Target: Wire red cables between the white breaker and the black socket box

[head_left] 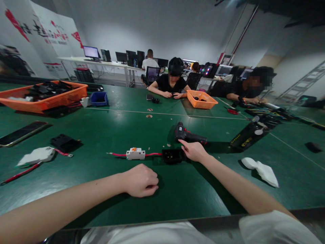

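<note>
My left hand (pixel 142 181) rests on the green table as a loose fist, with nothing showing in it. In front of it lies a white circuit breaker (pixel 135 154) with an orange switch and red wires on both sides. Its right wire runs into a small open black box (pixel 173 156) with metal parts inside. My right hand (pixel 195 151) is at the box's right end, index finger stretched out, the other fingers partly hidden. That fingertip is near the handheld power drill (pixel 189 134), which lies on its side; whether they touch, I cannot tell.
An orange basket (pixel 43 101) of black parts, a blue bin (pixel 99 98), a phone (pixel 22 133) and another wired breaker (pixel 37 156) are on the left. At right stand a black bottle-shaped object (pixel 247 135) and a white piece (pixel 261 170). Two people work across the table.
</note>
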Demonstrator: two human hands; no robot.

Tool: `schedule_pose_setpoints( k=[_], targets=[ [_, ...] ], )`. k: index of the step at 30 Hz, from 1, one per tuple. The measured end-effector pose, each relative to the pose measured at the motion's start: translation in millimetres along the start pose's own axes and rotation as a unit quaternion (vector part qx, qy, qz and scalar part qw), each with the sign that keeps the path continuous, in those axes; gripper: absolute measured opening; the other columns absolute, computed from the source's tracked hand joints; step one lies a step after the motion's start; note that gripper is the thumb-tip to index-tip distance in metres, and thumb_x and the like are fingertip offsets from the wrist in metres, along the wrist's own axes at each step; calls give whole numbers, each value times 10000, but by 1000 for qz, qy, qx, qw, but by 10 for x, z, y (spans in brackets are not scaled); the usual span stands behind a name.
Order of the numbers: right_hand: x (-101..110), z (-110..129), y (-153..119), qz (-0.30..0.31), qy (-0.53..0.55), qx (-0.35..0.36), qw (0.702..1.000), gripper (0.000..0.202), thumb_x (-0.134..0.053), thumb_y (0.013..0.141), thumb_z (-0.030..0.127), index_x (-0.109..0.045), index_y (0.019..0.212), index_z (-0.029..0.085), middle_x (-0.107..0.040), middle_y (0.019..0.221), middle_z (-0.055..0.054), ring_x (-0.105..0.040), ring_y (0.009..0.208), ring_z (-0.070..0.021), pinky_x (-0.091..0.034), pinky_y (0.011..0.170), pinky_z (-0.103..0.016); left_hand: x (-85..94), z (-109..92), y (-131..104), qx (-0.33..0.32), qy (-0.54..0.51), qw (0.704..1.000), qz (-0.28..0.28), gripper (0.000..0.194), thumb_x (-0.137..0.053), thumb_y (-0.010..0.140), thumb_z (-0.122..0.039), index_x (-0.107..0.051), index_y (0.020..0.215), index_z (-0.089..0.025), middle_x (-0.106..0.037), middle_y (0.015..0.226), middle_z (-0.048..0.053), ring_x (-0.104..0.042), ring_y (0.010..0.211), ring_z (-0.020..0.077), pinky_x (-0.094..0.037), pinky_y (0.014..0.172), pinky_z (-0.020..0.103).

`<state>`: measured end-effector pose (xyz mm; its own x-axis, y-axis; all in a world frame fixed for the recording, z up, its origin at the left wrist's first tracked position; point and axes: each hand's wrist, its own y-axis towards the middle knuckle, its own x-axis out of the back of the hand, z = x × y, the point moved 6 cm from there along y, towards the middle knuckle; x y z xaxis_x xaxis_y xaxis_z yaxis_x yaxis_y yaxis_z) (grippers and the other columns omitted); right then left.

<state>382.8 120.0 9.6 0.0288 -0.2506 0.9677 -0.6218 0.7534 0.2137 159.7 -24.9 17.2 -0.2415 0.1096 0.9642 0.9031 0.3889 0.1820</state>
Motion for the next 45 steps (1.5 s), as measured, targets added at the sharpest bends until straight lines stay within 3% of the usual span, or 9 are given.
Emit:
schedule_pose_setpoints(
  k=[21,38,41,45],
  targets=[
    [29,2,5,13,20,-3,1000,467,-427,1008,307,-527,1438,156,-779,897,-97,-710,719,-214,-427,654,-283,25,-12,14,-3,-10,1000,-5,257,-547,919,-261,-520,671,-201,-585,643,2,-564,605,130,-342,534,294],
    [30,-13,33,35,127,-41,990,415,-498,978,255,-491,1386,177,-648,691,23,-583,585,-152,-316,590,-261,-3,-4,12,-2,3,1000,4,245,-550,917,-264,-520,681,-202,-584,649,1,-565,614,133,-342,534,296],
    [13,-25,38,35,142,-40,988,372,-504,971,243,-497,1337,171,-614,670,38,-548,565,-143,-288,576,-259,-5,-3,7,-4,0,1000,0,251,-547,919,-266,-519,678,-201,-584,646,3,-566,610,132,-342,532,293],
    [-18,-58,42,27,148,-35,988,185,-514,962,233,-561,1131,175,-572,636,46,-505,556,-136,-258,565,-256,-1,-6,2,-2,0,1000,4,250,-544,921,-267,-518,682,-201,-585,651,3,-570,616,134,-348,534,291]
  ],
)
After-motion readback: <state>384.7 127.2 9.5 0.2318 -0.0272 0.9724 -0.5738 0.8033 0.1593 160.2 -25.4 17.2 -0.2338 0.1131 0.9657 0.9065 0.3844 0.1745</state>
